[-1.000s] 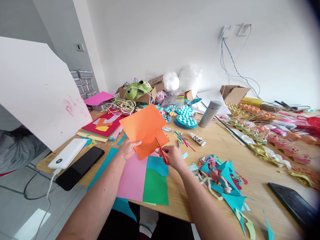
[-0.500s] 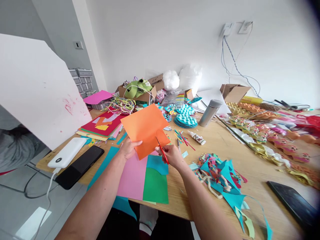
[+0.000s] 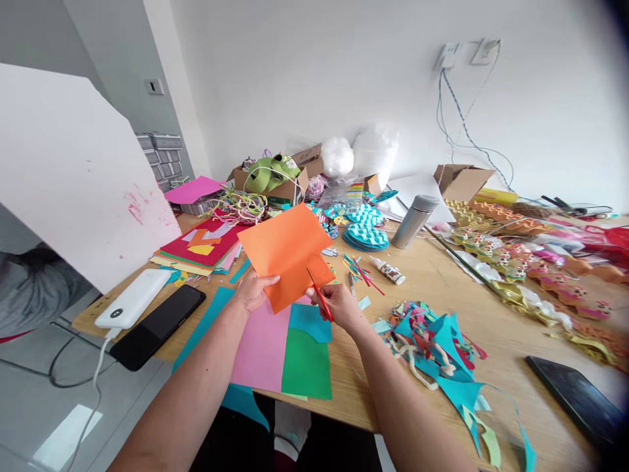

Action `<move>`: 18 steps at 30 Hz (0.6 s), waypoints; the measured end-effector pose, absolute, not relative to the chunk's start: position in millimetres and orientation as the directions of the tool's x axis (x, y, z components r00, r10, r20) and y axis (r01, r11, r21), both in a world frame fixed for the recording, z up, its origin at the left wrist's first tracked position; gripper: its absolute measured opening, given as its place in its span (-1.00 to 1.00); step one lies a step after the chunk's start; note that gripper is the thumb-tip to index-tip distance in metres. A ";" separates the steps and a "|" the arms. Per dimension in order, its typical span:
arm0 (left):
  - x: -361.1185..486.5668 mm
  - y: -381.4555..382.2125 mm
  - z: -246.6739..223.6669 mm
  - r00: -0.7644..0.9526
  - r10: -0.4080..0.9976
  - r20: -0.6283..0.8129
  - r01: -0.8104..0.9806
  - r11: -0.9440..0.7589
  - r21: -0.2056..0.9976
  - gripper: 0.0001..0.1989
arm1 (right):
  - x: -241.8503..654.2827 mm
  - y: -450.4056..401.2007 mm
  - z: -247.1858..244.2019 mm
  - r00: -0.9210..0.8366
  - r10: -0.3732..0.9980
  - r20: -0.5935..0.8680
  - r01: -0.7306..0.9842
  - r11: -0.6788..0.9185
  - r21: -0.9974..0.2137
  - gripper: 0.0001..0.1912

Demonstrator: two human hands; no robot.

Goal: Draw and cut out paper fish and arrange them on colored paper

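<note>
Fingers, left hand: pinching orange sheet by its near-left edge, thumb on top
Fingers, right hand: wrapped round red-handled scissors, blades up against the sheet's right-hand part
Orange sheet, place: held up over the desk, tilted, above pink sheet; blue piece and green sheet lie lower right of it
Orange sheet, marks: faint curved outline near the scissors
Orange sheet, handling: probably very light, thin card or thick paper; some stiffness but should bend or crease if squeezed; unlikely to slip, may tear at a cut
Orange sheet, hold: flat edge area away from the blades, light pinch
Scissors, handling: look small, likely light and rigid; take by red handles
White power bank: round dark mark, no legible text
Small white bottle: brown-printed label, too small to read
Silver flask: no lettering made out
Black phone: dark screen, no brand seen
</note>
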State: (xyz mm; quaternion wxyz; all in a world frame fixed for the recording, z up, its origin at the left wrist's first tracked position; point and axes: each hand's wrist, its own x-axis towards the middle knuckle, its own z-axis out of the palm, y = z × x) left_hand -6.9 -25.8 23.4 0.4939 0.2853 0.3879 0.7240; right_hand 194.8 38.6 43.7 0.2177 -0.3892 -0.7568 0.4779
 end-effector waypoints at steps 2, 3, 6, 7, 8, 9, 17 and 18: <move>-6.5 -26.3 23.8 -0.350 0.936 0.024 -0.497 -0.208 0.843 -0.42 | 194.5 38.7 43.2 -0.607 0.792 -0.063 0.368 0.210 -0.906 -0.45; -6.2 -26.5 24.1 -0.348 0.937 0.022 -0.498 -0.205 0.842 -0.42 | 194.4 38.7 43.1 -0.609 0.790 -0.075 0.363 0.193 -0.912 -0.45; -5.3 -27.2 24.9 -0.341 0.940 0.023 -0.502 -0.203 0.841 -0.42 | 194.1 38.5 43.8 -0.620 0.776 -0.115 0.356 0.148 -0.923 -0.45; -5.1 -27.4 25.1 -0.340 0.940 0.024 -0.503 -0.203 0.840 -0.42 | 194.1 38.3 44.3 -0.622 0.772 -0.127 0.355 0.133 -0.925 -0.44; -4.9 -27.5 25.4 -0.338 0.941 0.025 -0.503 -0.203 0.840 -0.42 | 194.2 37.9 45.0 -0.624 0.769 -0.137 0.351 0.120 -0.929 -0.44; -4.8 -27.6 25.6 -0.338 0.941 0.026 -0.503 -0.204 0.840 -0.42 | 194.4 37.4 45.7 -0.626 0.766 -0.146 0.347 0.106 -0.932 -0.43; -4.4 -27.4 24.0 -0.321 0.947 0.030 -0.496 -0.195 0.846 -0.42 | 195.3 34.4 49.4 -0.662 0.734 -0.154 0.295 0.066 -0.953 -0.42; -4.3 -27.5 23.9 -0.319 0.947 0.031 -0.494 -0.194 0.848 -0.42 | 195.2 34.4 49.4 -0.660 0.735 -0.158 0.297 0.062 -0.953 -0.42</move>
